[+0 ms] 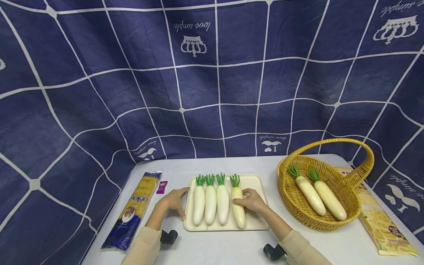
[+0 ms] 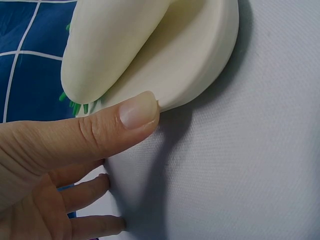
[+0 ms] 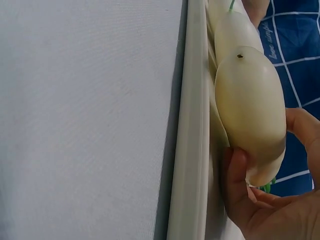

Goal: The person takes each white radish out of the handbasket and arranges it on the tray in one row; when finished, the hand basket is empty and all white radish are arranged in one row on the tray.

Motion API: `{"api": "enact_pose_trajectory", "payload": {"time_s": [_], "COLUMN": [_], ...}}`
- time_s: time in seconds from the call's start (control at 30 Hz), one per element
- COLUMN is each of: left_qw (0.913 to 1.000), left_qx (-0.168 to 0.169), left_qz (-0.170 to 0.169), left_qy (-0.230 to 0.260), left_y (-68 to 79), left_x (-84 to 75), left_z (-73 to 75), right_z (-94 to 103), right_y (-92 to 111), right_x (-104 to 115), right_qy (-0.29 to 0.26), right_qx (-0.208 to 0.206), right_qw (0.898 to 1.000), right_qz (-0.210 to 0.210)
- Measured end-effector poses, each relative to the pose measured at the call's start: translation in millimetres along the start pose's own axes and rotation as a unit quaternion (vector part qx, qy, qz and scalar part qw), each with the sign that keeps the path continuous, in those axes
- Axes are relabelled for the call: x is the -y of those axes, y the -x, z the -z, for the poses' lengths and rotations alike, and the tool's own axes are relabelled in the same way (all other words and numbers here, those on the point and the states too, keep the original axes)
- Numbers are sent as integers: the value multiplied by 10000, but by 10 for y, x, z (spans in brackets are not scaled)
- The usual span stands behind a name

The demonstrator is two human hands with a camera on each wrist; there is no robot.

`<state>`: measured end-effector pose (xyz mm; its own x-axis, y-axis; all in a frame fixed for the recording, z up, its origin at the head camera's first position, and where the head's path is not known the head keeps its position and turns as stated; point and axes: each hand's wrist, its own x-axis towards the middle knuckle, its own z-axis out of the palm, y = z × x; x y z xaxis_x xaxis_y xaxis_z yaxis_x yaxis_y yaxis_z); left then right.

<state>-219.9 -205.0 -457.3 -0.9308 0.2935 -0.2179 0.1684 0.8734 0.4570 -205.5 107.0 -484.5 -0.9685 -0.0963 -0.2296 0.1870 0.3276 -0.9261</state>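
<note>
My right hand (image 1: 253, 201) grips a white radish (image 1: 238, 213) with a green top, thumb on one side and fingers on the other. It is at the right of three white radishes (image 1: 210, 204) lying side by side in a cream tray (image 1: 256, 223). In the right wrist view, the gripped radish (image 3: 250, 95) shows its tip end toward the camera. At the tray's left edge is my left hand (image 1: 173, 200), its fingers spread and holding nothing. The left wrist view has its thumb (image 2: 137, 112) right at the tray rim (image 2: 215, 65).
On the right stands a wicker basket (image 1: 288, 200) with a tall handle, two radishes (image 1: 311, 195) inside. A yellow noodle packet (image 1: 384, 221) lies partly behind it. At the left are a blue and yellow packet (image 1: 132, 209) and a small purple packet (image 1: 161, 187). A blue checked cloth (image 1: 238, 84) hangs behind the table.
</note>
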Motion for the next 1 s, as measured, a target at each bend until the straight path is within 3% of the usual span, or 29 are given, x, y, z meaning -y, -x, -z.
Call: {"api": "enact_pose_trajectory", "payload": {"time_s": [0.33, 0.7, 1.0], "left_qw": [10000, 10000, 9999], "left_qx": [-16, -29, -67], "left_qz": [-46, -83, -75], "left_qy": [21, -40, -57], "left_y": [2, 9, 9], "left_x": [-6, 2, 3], "left_z": [4, 0, -4], "right_z": [-58, -110, -107], "right_y": [-50, -79, -56], "right_x": [0, 13, 39], "right_qy": [401, 475, 693], "right_qx": [-291, -414, -275], "right_qw": [9988, 9979, 9971], "right_qz": [41, 178, 175]}}
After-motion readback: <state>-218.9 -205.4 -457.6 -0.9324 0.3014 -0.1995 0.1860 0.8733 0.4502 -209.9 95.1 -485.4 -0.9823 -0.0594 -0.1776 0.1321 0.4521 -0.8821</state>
